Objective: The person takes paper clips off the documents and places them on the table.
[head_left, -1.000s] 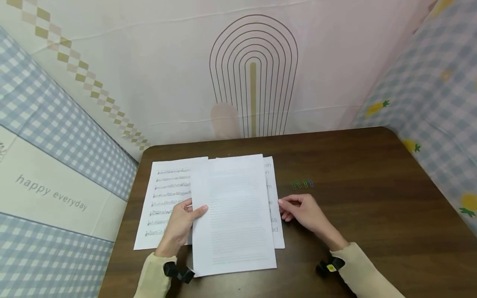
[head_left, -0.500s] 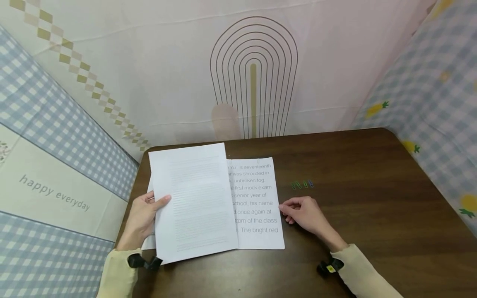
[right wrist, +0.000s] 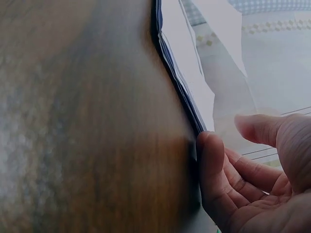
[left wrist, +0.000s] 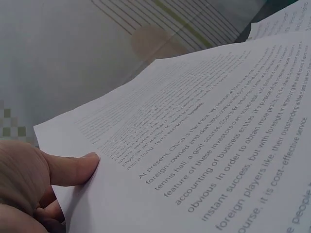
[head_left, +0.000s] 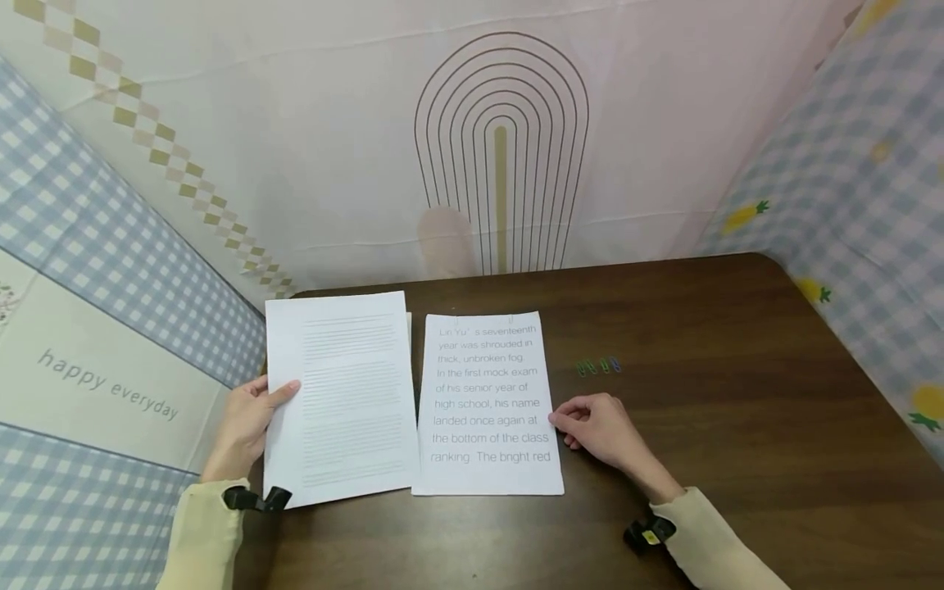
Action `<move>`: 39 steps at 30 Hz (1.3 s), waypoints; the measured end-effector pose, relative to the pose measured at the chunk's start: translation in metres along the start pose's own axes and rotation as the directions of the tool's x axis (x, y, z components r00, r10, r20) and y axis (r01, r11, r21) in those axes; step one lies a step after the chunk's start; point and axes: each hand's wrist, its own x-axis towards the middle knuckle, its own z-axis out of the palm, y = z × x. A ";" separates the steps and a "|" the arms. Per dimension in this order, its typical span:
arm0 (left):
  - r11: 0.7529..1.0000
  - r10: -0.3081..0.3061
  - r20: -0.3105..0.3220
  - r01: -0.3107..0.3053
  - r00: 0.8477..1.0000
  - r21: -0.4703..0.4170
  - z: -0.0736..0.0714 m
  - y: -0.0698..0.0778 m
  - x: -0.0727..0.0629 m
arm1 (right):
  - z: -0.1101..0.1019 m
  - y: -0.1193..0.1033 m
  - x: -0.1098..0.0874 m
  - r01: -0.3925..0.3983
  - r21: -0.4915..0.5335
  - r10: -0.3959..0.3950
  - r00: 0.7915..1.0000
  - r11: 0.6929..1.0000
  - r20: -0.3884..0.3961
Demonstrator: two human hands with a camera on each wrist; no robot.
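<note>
My left hand (head_left: 247,422) pinches the left edge of a small-print paper sheet (head_left: 347,393), thumb on top and fingers beneath. In the left wrist view the thumb (left wrist: 73,170) presses on the printed face. This sheet covers the sheet music almost fully. To its right lies a stack of large-print pages (head_left: 483,475), with paper clips (head_left: 510,319) along the top edge. My right hand (head_left: 601,430) rests on the table at the stack's right side, fingers loosely bent. In the right wrist view a fingertip (right wrist: 211,145) meets the stack's edge, while the thumb stands apart from it.
Several small green and blue paper clips (head_left: 605,365) lie in a row on the dark wooden table (head_left: 737,369), beyond my right hand. A patterned cloth (head_left: 354,164) hangs at the table's back edge. Checked cloth (head_left: 111,205) closes off the left side.
My left hand has carried the small-print sheet leftward, off the large-print stack and over the sheet music, and lowered it. My right hand stays beside the stack, slightly nearer the front.
</note>
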 end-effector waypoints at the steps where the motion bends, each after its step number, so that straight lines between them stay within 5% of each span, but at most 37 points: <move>1: 1.000 -0.001 -0.001 0.001 1.000 0.011 -0.002 -0.002 0.003 | 0.000 0.000 0.000 0.002 -0.002 -0.002 1.000 1.000 -0.001; 17: 0.984 -0.024 0.017 0.021 1.000 0.174 -0.014 -0.021 0.031 | 0.011 -0.005 -0.003 -0.027 -0.076 0.023 0.998 0.997 -0.061; 30: 0.956 -0.003 -0.068 0.022 0.998 0.292 -0.004 -0.022 0.033 | 0.018 -0.009 -0.002 -0.045 -0.143 0.025 0.990 0.989 -0.138; 35: 0.934 0.064 -0.108 -0.021 0.992 0.358 0.000 -0.020 0.032 | 0.022 -0.011 -0.003 -0.042 -0.151 0.015 0.985 0.988 -0.171; 39: 0.890 0.151 -0.156 -0.066 0.976 0.452 0.003 -0.017 0.029 | 0.025 -0.014 -0.003 -0.050 -0.154 0.020 0.981 0.987 -0.192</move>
